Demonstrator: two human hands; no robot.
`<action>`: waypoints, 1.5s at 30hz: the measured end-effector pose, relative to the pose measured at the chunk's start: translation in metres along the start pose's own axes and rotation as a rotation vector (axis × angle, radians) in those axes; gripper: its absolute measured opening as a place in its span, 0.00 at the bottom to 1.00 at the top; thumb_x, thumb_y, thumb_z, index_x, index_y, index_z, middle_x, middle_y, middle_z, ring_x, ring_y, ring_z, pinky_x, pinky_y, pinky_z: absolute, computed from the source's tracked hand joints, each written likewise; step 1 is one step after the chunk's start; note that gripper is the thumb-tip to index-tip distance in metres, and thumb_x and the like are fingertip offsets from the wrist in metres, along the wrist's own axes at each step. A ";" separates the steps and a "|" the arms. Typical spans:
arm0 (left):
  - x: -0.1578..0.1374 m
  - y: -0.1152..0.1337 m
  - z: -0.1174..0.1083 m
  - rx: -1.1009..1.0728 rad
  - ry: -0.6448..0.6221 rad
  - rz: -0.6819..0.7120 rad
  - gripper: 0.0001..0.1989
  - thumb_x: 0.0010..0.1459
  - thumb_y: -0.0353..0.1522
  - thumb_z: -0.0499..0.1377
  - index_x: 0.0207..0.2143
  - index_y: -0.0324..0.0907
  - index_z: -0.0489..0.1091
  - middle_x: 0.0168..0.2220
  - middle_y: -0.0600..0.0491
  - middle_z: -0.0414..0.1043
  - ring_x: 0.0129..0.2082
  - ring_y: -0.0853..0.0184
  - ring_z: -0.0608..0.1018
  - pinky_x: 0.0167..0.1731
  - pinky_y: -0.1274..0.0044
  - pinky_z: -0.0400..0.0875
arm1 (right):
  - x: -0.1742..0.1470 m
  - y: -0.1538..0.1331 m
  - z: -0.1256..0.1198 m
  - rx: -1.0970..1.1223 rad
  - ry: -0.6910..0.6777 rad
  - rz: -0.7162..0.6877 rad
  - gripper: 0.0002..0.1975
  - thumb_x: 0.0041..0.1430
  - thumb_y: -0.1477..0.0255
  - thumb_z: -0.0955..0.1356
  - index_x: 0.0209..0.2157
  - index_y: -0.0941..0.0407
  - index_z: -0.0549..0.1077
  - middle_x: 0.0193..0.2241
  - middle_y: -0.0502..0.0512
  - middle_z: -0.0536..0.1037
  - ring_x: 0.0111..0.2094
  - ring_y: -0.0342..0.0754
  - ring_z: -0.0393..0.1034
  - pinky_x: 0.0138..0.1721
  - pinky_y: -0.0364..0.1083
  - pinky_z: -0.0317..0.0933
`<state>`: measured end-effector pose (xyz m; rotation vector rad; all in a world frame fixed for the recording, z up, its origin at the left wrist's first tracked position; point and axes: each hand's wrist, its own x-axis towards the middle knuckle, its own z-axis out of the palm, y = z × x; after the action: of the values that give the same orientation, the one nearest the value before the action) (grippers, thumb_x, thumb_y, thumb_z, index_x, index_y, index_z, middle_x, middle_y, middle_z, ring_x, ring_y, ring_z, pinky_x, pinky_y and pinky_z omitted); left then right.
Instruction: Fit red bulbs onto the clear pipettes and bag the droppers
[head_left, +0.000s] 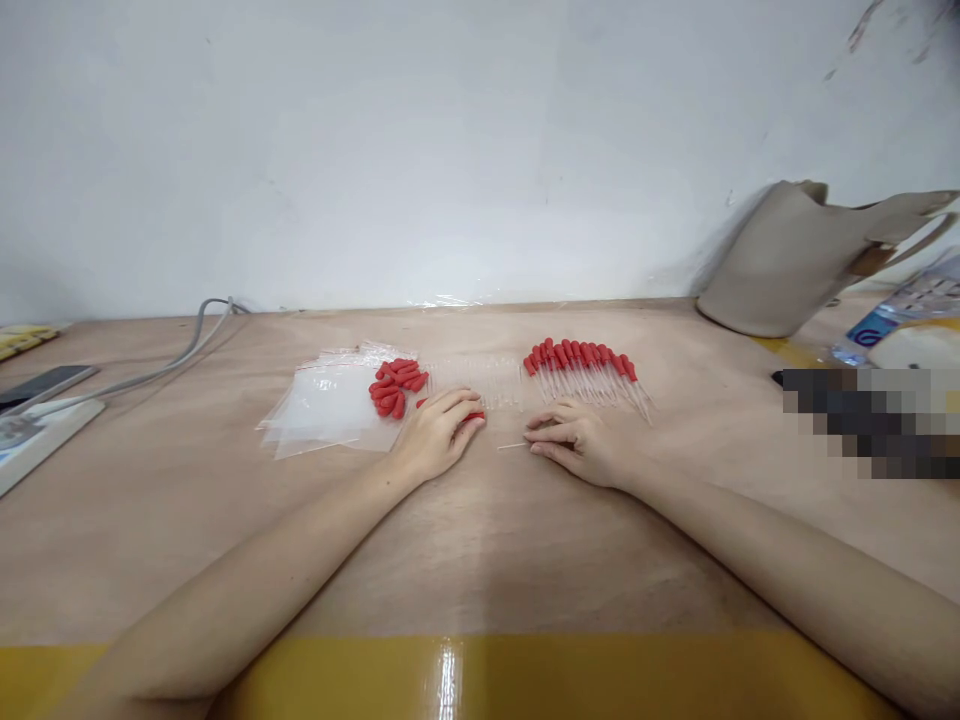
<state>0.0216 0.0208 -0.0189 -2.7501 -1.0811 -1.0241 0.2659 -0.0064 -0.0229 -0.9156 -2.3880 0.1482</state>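
Observation:
My left hand (439, 432) is closed around a red rubber bulb (474, 415) near the middle of the table. Opposite it, my right hand (574, 440) pinches a thin clear dropper tube (512, 447), whose free end points left toward the bulb, apart from it. Loose red bulbs (388, 398) lie heaped left of my left hand, and another pokes out just behind its knuckles. Beyond both hands is a row of bare clear tubes (487, 378). Behind my right hand lie several droppers with red bulbs fitted (581, 355), side by side.
Clear zip bags (322, 405) are stacked at the left of the bulbs. A power strip (45, 440) with a grey cable (176, 365) and a phone (49, 385) lie far left. At the right stand a beige bag (780, 265) and a plastic bottle (900, 305).

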 end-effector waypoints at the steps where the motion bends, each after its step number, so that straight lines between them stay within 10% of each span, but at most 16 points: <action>1: 0.000 0.000 0.000 0.001 -0.006 0.008 0.09 0.60 0.33 0.51 0.39 0.42 0.70 0.45 0.48 0.71 0.49 0.63 0.70 0.49 0.67 0.65 | 0.000 0.000 0.002 0.003 0.017 -0.002 0.09 0.59 0.70 0.64 0.36 0.53 0.76 0.37 0.55 0.75 0.40 0.46 0.66 0.43 0.49 0.60; 19: 0.003 0.017 -0.003 -0.062 0.009 0.099 0.10 0.60 0.31 0.52 0.42 0.40 0.70 0.42 0.50 0.75 0.45 0.67 0.75 0.46 0.74 0.71 | 0.002 -0.013 0.004 -0.200 0.253 0.055 0.10 0.61 0.72 0.59 0.34 0.57 0.70 0.39 0.59 0.74 0.40 0.48 0.67 0.42 0.48 0.61; 32: 0.007 0.030 -0.006 -0.171 0.019 -0.216 0.10 0.57 0.33 0.55 0.40 0.40 0.72 0.35 0.52 0.77 0.29 0.69 0.78 0.33 0.77 0.74 | 0.007 -0.025 -0.005 -0.392 0.220 -0.081 0.11 0.62 0.73 0.59 0.33 0.57 0.71 0.32 0.53 0.77 0.31 0.44 0.66 0.37 0.45 0.55; 45: 0.007 0.027 -0.012 -0.224 -0.088 0.050 0.06 0.56 0.29 0.57 0.36 0.39 0.73 0.31 0.53 0.78 0.29 0.70 0.78 0.31 0.79 0.73 | 0.006 0.000 -0.005 -0.308 0.138 -0.179 0.10 0.61 0.77 0.59 0.34 0.57 0.70 0.31 0.51 0.77 0.28 0.41 0.67 0.38 0.46 0.48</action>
<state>0.0350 0.0020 0.0003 -3.0074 -0.9550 -1.0895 0.2651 -0.0028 -0.0163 -0.8105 -2.3863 -0.3485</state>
